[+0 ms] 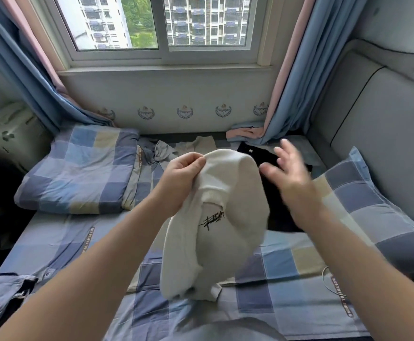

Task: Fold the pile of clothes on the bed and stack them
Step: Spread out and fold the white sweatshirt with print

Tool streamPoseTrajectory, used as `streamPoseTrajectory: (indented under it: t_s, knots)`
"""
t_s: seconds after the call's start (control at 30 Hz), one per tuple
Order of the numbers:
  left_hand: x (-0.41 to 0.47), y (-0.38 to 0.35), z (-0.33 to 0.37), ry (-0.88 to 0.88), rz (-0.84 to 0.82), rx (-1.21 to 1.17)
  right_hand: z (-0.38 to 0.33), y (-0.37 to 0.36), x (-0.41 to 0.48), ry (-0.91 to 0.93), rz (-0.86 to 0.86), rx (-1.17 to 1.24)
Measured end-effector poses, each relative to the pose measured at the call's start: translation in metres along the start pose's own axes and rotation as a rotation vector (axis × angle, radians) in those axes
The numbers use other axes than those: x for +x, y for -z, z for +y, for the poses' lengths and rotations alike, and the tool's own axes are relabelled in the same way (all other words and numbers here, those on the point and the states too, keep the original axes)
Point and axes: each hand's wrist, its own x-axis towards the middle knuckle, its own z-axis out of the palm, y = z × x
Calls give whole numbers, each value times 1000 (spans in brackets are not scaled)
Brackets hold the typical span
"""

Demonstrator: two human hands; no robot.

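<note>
The bed (61,242) is covered by a checked blue sheet. A folded quilt (78,173) in the same check is laid at its left, and a pillow (363,205) is set at its right. A white sweater (225,242) is held up over the middle of the bed. Its top edge is pinched between thumb and curled fingers of the left hand (181,178), so that the cloth is hung below and to the right of that grip. Its lower end is rested on the sheet. A black garment (265,153) is spread on the bed behind the sweater. A blue shirt (2,296) is seen at the near left corner. A crumpled grey garment (161,153) is left near the far wall. The right hand (284,173) is blurred. It is held with fingers spread, just beside the sweater's right edge and above the black garment, and nothing is gripped by it.
</note>
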Motion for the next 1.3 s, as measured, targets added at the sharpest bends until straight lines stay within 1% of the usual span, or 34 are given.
streamPoseTrajectory:
  t_s: [0.03,0.07,0.1,0.13,0.17,0.23,0.3,0.37,0.43,0.47,0.53,0.6,0.63,0.7,0.77,0.8,0.87,0.93,1.03,1.13,1.2,1.23,1.27,1.3]
  knots:
    - [-3,-4,4,10,-51,9,6,-12,-6,46,-159,-76]
    - [-5,-9,6,14,-86,24,11,-25,-12,51,-314,-112]
    - [-6,-12,9,13,-101,37,16,-37,-16,44,-419,-123]
    - [-6,-12,11,6,-94,56,21,-46,-18,44,-467,-103]
    - [-4,-10,13,0,-72,76,22,-51,-18,57,-466,-84]
    - [-1,0,11,-1,-20,98,18,-53,-16,105,-432,-61]
    - [-1,10,2,-9,35,138,10,-52,-13,88,-437,-16]
    - [-5,13,-12,-50,100,284,2,-51,-10,69,-431,6]
    - [-13,16,-29,-80,148,368,-4,-52,-7,41,-372,12]
    - [-17,17,-38,-88,135,359,-8,-50,-7,12,-325,45]
    - [-26,21,-59,-70,19,362,-15,-44,-4,-45,-249,158]
    - [-35,20,-79,22,-98,431,-25,-38,-2,-82,-226,272]
    - [-37,18,-90,70,-121,481,-30,-35,-1,-84,-227,318]
    - [-36,12,-107,94,-76,612,-40,-30,2,-72,-231,387]
    - [-29,8,-113,78,35,724,-47,-25,6,-38,-221,415]
    - [-24,9,-112,76,100,739,-49,-21,9,-24,-196,409]
    - [-13,18,-109,94,179,752,-47,-10,17,-13,-103,376]
    - [-2,34,-101,97,167,735,-41,6,27,-13,-1,330]
    - [7,50,-80,48,153,627,-22,33,45,-54,162,194]
    - [14,52,-43,-34,208,442,9,50,56,-169,249,-20]
    - [18,50,-18,-120,221,373,26,47,55,-246,247,-207]
    - [20,48,-7,-172,218,375,32,40,53,-269,215,-273]
    - [20,45,3,-222,201,387,34,31,49,-264,155,-303]
    - [19,42,11,-262,167,409,32,19,44,-209,70,-309]
